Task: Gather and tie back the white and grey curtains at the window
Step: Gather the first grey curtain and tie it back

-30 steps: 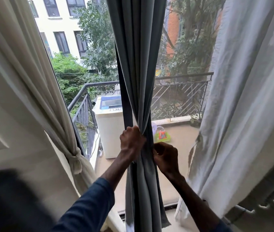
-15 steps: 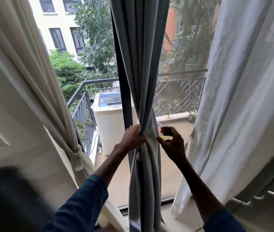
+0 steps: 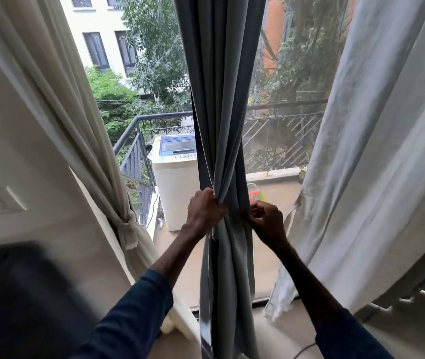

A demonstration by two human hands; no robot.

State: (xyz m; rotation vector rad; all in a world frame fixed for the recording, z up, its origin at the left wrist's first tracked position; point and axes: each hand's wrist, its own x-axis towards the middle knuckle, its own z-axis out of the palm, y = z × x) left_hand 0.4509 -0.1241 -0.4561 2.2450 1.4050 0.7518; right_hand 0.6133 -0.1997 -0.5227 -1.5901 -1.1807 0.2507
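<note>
A grey curtain (image 3: 223, 99) hangs bunched in the middle of the window. My left hand (image 3: 204, 212) grips its gathered folds from the left at waist height. On the bunch's right edge, my right hand (image 3: 267, 220) has its fingers curled and pinches the fabric. To the left, a cream-white curtain (image 3: 58, 99) is drawn aside and held by a knotted tie (image 3: 128, 230). A pale white curtain (image 3: 377, 151) hangs loose on the right.
Behind the glass lies a balcony with a dark metal railing (image 3: 284, 130), a white washing machine (image 3: 177, 182) and a small colourful object (image 3: 254, 195) on the floor. A wall switch (image 3: 1, 202) is at the left, above a blurred dark object (image 3: 19, 299).
My right hand came off the grey curtain, lifted with fingers apart, and is now back pinching the bunch's right edge. My left hand kept its grip.
</note>
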